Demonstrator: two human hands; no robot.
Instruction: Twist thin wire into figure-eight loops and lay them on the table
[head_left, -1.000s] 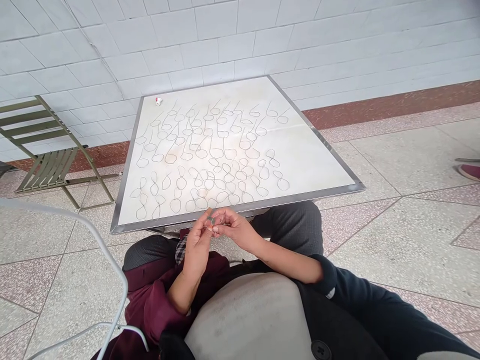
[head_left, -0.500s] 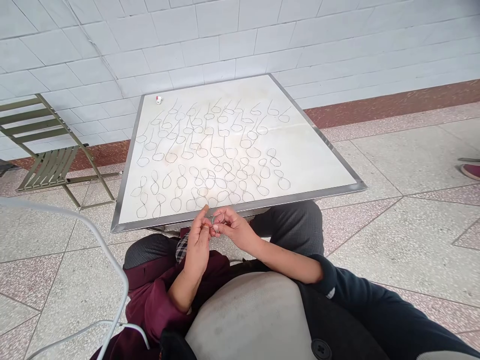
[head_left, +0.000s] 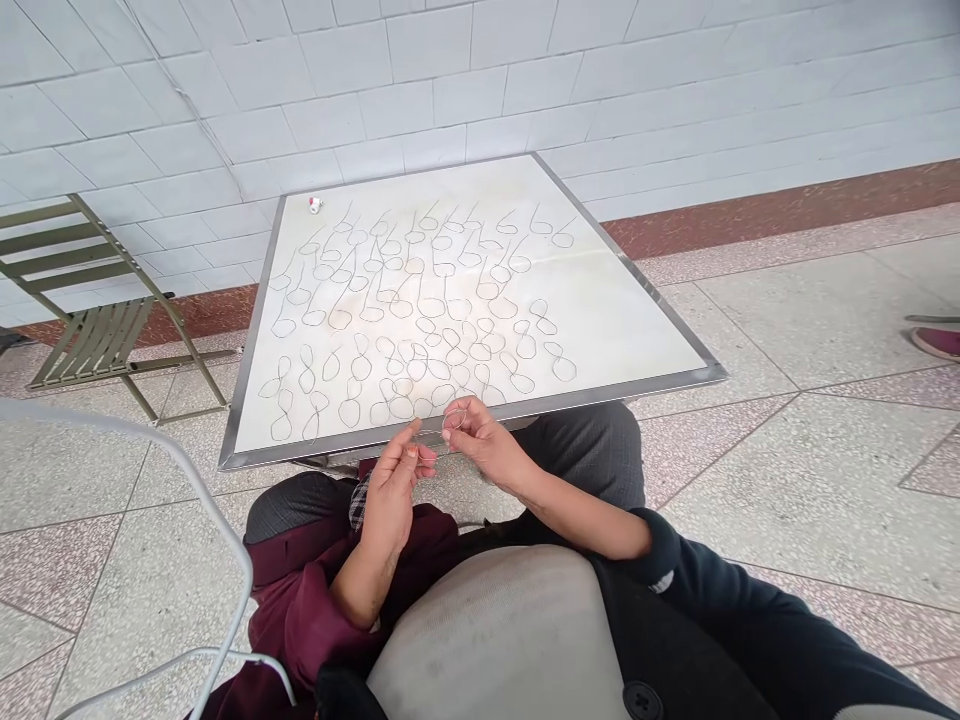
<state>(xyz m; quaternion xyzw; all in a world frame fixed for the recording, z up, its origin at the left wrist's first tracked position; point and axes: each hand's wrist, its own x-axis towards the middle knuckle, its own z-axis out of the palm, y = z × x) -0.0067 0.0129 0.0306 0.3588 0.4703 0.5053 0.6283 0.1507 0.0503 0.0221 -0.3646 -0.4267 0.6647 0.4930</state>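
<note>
Between my two hands, just off the near edge of the white board (head_left: 630, 310), is a thin wire piece (head_left: 430, 433) bent into loops. My right hand (head_left: 486, 448) pinches it by a round loop between thumb and fingers. The fingers of my left hand (head_left: 390, 492) are closed on its other end, near the thumb tip. Many thin wire shapes lie in rows on the board: single loops with straight tails (head_left: 341, 320) farther back and figure-eight shapes (head_left: 564, 369) nearer to me.
A small white and red object (head_left: 315, 206) sits at the board's far left corner. To the left stands a green folding chair (head_left: 97, 335). A grey curved tube (head_left: 202, 480) crosses the lower left. A shoe (head_left: 937, 342) shows at the right edge.
My hands have moved apart, my right hand slightly up and to the right. More of the wire piece now shows between them.
</note>
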